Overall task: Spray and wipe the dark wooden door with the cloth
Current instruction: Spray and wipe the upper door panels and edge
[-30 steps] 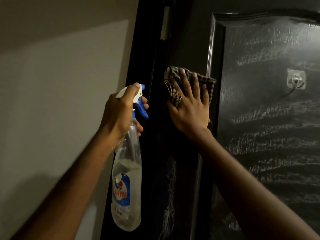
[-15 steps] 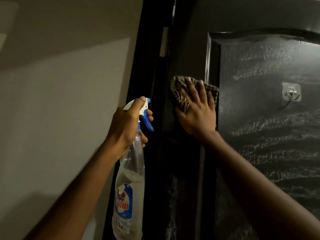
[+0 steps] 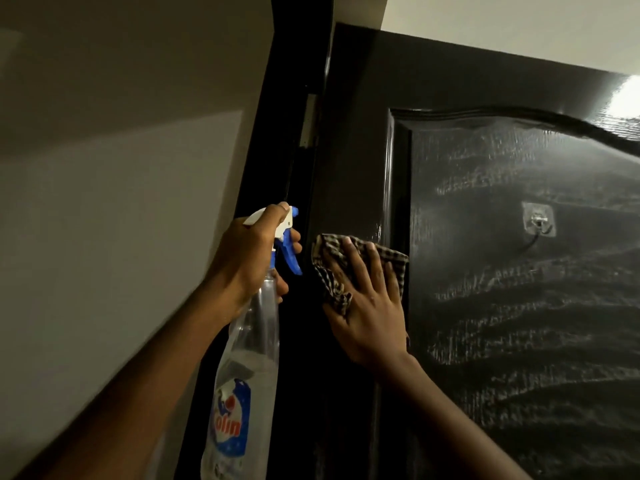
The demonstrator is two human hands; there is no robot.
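Note:
The dark wooden door (image 3: 502, 306) fills the right half of the head view, its raised panel streaked with wet sheen. My right hand (image 3: 367, 306) lies flat with straight fingers on a checked cloth (image 3: 327, 268), pressing it against the door's left stile. My left hand (image 3: 249, 261) grips the neck of a clear spray bottle (image 3: 249, 375) with a white and blue trigger head, held upright just left of the cloth, in front of the black door frame (image 3: 277, 150).
A clear adhesive hook (image 3: 538, 221) is stuck on the door panel to the right of my hands. A plain beige wall (image 3: 121, 202) lies to the left of the frame. The door's top edge and the ceiling (image 3: 519, 26) show above.
The view has tilted upward, bringing the door's top edge and ceiling into sight. Both hands sit lower in the picture; the cloth stays pressed on the left stile.

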